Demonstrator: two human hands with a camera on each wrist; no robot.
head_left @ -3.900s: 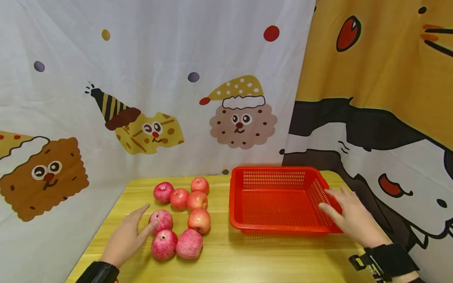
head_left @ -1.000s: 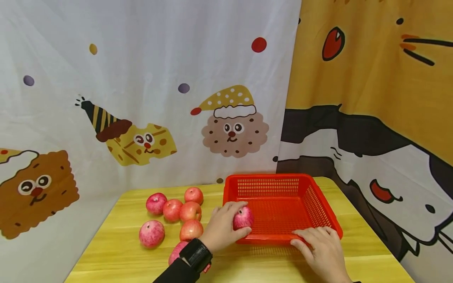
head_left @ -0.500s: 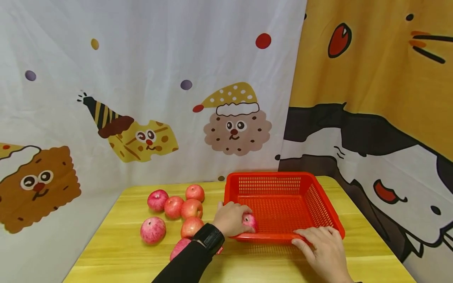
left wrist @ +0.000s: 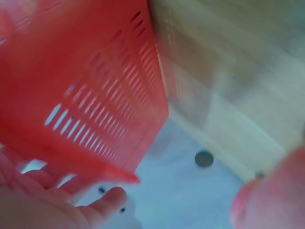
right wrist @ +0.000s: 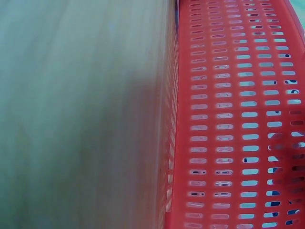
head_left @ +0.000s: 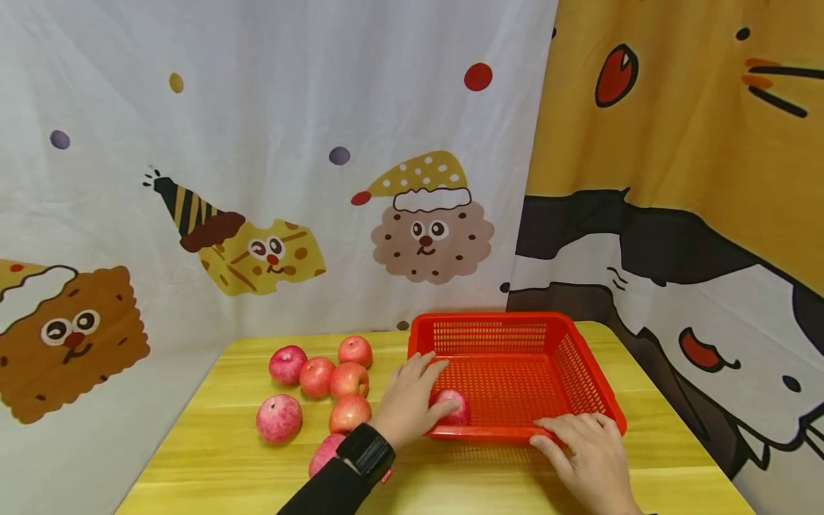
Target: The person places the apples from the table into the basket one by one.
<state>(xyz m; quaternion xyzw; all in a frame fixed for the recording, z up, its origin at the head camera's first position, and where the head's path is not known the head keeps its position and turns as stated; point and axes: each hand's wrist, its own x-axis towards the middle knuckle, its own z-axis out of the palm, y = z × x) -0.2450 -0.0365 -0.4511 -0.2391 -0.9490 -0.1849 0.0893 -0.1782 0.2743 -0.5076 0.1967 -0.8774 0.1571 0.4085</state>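
A pink apple lies inside the red plastic basket, in its front left corner. Over the basket's left rim reaches my left hand, its fingers spread and loosened from the apple, the thumb still close beside it. In the left wrist view, fingers show near the basket's slotted side. My right hand holds the front rim near the right corner, fingertips on top and thumb on the near side. The right wrist view shows the basket's slotted wall; the hand is not clearly visible there.
Several apples stand left of the basket, among them a dark pink one, a speckled one and one partly behind the left forearm. The wooden table ends at a patterned curtain.
Earlier my left hand was by the apples and the right at the basket's right side. The left carried an apple into the basket and let it go; the right moved to the front rim.
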